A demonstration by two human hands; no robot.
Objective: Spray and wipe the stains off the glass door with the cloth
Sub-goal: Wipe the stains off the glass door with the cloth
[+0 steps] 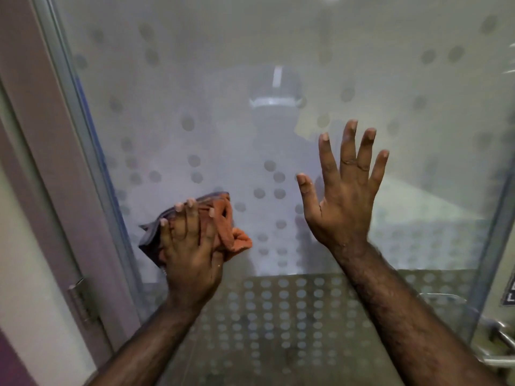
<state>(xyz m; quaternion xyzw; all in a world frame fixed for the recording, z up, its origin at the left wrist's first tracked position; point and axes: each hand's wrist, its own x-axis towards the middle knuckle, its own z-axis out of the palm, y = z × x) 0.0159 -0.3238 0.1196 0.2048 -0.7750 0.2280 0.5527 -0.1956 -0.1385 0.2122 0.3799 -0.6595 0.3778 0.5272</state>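
Nearest are two bare forearms reaching up from the bottom edge toward the door [278, 107]; the left hand [189, 246] is closed around a crumpled cloth [231, 235] and presses it on the glass near the door's left edge, at about the middle of its height; the right hand [345, 196] is wide, fingers spread, holding nothing, its palm toward the glass at the centre, and I cannot tell if it touches the pane.

The cloth looks soft and thick like microfibre, orange on one side and grey on the other, bunched into folds; the glass is smooth, hazy, with rows of frosted round dots, dense in the lower band and sparse higher up; a pale metal frame [83, 135] runs along the left edge, with a small hinge [80, 296] low on it; at the lower right edge a metal handle [498, 338] shows partly.

As I judge it, the wiping step is in hand; no spray bottle is visible, so the spraying seems done for this patch, or it is put aside. I cannot see distinct stains; the whole pane looks milky, and that may be frosting, mist or residue. The upper glass and the right side probably remain to be wiped; a dim reflection of the person shows in the centre.
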